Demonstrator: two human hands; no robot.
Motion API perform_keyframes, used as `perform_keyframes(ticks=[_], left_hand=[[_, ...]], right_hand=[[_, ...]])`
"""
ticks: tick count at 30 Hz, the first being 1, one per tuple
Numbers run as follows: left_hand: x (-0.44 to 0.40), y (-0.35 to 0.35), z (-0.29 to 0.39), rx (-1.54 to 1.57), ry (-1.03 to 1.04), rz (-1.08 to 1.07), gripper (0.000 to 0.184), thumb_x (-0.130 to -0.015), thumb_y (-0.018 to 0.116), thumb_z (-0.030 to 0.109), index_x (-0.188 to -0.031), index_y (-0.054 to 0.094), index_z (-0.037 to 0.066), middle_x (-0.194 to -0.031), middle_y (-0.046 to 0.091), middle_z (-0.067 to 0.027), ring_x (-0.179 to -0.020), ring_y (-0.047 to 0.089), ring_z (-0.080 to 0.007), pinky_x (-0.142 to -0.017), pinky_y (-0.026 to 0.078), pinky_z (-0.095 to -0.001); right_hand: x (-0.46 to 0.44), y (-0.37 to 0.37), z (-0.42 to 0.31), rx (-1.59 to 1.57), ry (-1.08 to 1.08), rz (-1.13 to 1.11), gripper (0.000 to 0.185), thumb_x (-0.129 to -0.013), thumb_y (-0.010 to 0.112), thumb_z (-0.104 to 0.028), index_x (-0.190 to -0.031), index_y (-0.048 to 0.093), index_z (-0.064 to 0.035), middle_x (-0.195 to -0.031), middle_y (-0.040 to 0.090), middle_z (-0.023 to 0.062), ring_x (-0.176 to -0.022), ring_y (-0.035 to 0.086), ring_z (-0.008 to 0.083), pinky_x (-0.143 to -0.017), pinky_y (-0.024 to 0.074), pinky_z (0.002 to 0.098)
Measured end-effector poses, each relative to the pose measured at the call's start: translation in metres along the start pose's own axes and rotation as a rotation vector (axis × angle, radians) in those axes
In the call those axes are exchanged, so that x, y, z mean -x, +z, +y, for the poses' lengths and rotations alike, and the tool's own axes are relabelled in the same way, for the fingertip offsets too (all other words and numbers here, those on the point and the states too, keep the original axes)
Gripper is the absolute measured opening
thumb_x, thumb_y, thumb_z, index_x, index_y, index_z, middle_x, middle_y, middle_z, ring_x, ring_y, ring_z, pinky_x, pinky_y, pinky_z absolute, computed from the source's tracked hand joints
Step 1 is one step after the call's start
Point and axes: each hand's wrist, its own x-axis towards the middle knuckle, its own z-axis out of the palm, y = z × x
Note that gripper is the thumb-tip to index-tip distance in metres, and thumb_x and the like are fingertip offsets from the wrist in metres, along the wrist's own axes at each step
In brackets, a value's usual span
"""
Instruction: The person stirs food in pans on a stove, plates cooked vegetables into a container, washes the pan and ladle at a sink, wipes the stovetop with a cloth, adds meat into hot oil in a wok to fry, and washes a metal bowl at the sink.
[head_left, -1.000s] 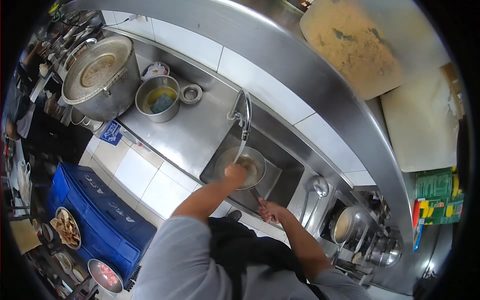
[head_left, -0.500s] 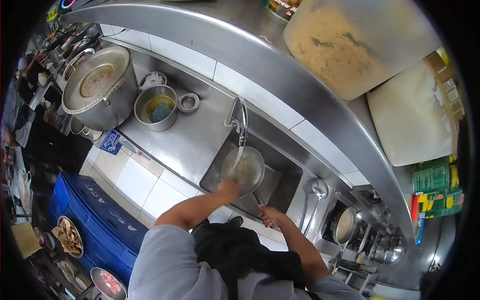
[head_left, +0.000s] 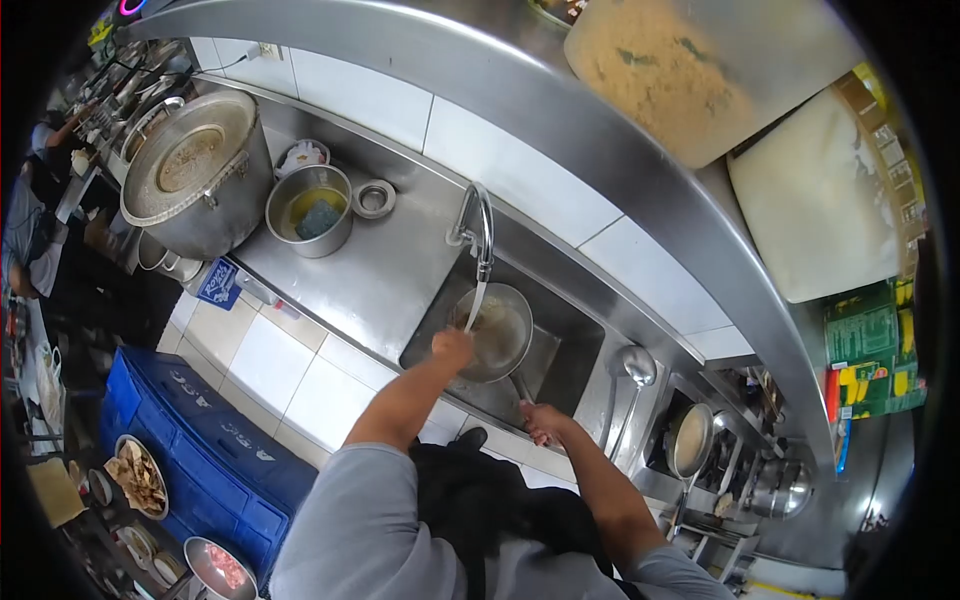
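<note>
A metal frying pan (head_left: 505,345) is held in the sink (head_left: 565,350), its inside wet. From the curved faucet (head_left: 484,240) a stream of water falls into it. My right hand (head_left: 545,423) is wrapped round the pan's handle (head_left: 520,386) at the sink's front edge. At the pan's left side, close to the falling water, is my left hand (head_left: 452,347), its fingers curled in. Whatever lies inside those fingers is hidden.
Left on the counter stand a large lidded stockpot (head_left: 190,170), a smaller pot (head_left: 310,210) with a scouring pad in liquid, and a sink strainer (head_left: 374,199). A ladle (head_left: 635,370) lies right of the sink. Behind me at left is a blue bin (head_left: 210,430). A steel shelf (head_left: 600,130) overhangs.
My left hand has moved up along the pan's left side, toward the water stream. The pan has shifted only slightly, and my right hand stays on its handle.
</note>
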Motion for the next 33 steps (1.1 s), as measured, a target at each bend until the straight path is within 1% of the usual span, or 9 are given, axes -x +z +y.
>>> perform_keyframes(ticks=[4,7,12,16,18,20,22,25,33], left_hand=[[0.03,-0.019,0.022,0.211,0.289,0.118,0.035,-0.093,0.056,0.032,-0.114,0.073,0.011,-0.118,0.07,-0.0172,-0.109,0.069,-0.0282,-0.088,0.056,-0.0439],[0.045,-0.03,0.009,0.02,0.367,-0.245,0.039,-0.092,0.058,0.039,-0.115,0.071,0.01,-0.121,0.068,-0.0174,-0.106,0.07,-0.0319,-0.085,0.057,-0.0429],[0.0,-0.049,-0.006,0.15,-0.047,0.174,0.047,-0.094,0.054,0.048,-0.119,0.067,0.011,-0.113,0.072,-0.0125,-0.105,0.069,-0.0313,-0.084,0.056,-0.0475],[0.009,-0.008,0.017,0.128,0.327,0.353,0.04,-0.094,0.055,0.047,-0.12,0.067,0.018,-0.11,0.072,-0.0108,-0.101,0.07,-0.0301,-0.083,0.057,-0.0461],[0.05,-0.046,0.009,-0.073,0.508,-0.126,0.034,-0.092,0.057,0.033,-0.122,0.067,0.02,-0.103,0.072,-0.0125,-0.1,0.07,-0.0324,-0.082,0.056,-0.047],[0.092,-0.078,-0.018,-0.062,0.424,-0.078,0.043,-0.091,0.059,0.033,-0.134,0.06,0.029,-0.099,0.072,-0.014,-0.096,0.07,-0.0331,-0.081,0.056,-0.0482],[0.125,-0.1,-0.055,-0.032,0.214,0.083,0.05,-0.09,0.063,0.032,-0.139,0.056,0.035,-0.104,0.07,-0.0176,-0.089,0.071,-0.0334,-0.075,0.057,-0.0475],[0.18,-0.143,-0.094,0.001,0.052,0.402,0.05,-0.09,0.065,0.027,-0.138,0.056,0.037,-0.1,0.063,-0.0173,-0.077,0.07,-0.0332,-0.065,0.057,-0.0455],[0.163,-0.143,-0.149,0.007,-0.001,0.887,0.042,-0.082,0.068,0.01,-0.124,0.067,0.014,-0.118,0.059,-0.019,-0.104,0.059,-0.0356,-0.089,0.048,-0.0452]], right_hand=[[-0.007,-0.007,0.015,0.159,-0.042,0.177,0.049,-0.101,0.048,-0.054,-0.074,0.041,-0.0133,-0.056,0.033,-0.0024,-0.043,0.03,0.0097,-0.038,0.0256,0.0277],[0.0,-0.016,0.017,0.188,-0.076,0.243,0.05,-0.101,0.049,-0.054,-0.074,0.039,-0.0131,-0.057,0.032,-0.0029,-0.043,0.029,0.0083,-0.039,0.0232,0.0265],[0.005,-0.003,0.015,-0.055,0.076,-0.043,0.047,-0.102,0.047,-0.055,-0.079,0.04,-0.0145,-0.057,0.029,-0.0059,-0.043,0.026,0.007,-0.04,0.0231,0.0249],[0.004,0.0,0.018,-0.089,0.095,-0.069,0.047,-0.103,0.044,-0.056,-0.08,0.039,-0.0154,-0.058,0.027,-0.0083,-0.044,0.023,0.0065,-0.042,0.0228,0.0235],[-0.009,-0.024,0.027,-0.039,0.063,-0.077,0.046,-0.101,0.049,-0.055,-0.081,0.043,-0.0134,-0.057,0.033,-0.0055,-0.043,0.029,0.0093,-0.041,0.0274,0.0276],[-0.008,-0.034,0.039,-0.009,0.035,-0.079,0.046,-0.1,0.053,-0.053,-0.082,0.047,-0.0114,-0.056,0.039,-0.0026,-0.041,0.036,0.0121,-0.04,0.0319,0.0317],[0.015,-0.026,0.038,0.654,-0.18,0.36,0.041,-0.096,0.061,-0.046,-0.091,0.057,-0.0057,-0.062,0.056,0.0083,-0.047,0.055,0.0201,-0.046,0.0435,0.0386],[0.036,-0.009,0.062,0.855,-0.363,0.658,0.039,-0.097,0.061,-0.044,-0.086,0.054,-0.0067,-0.06,0.053,0.0061,-0.044,0.051,0.0174,-0.042,0.04,0.0353],[0.046,0.001,0.09,-0.279,-0.224,-0.281,0.04,-0.102,0.056,-0.037,-0.074,0.043,-0.0119,-0.055,0.042,-0.0016,-0.038,0.037,0.0084,-0.034,0.0281,0.0254]])
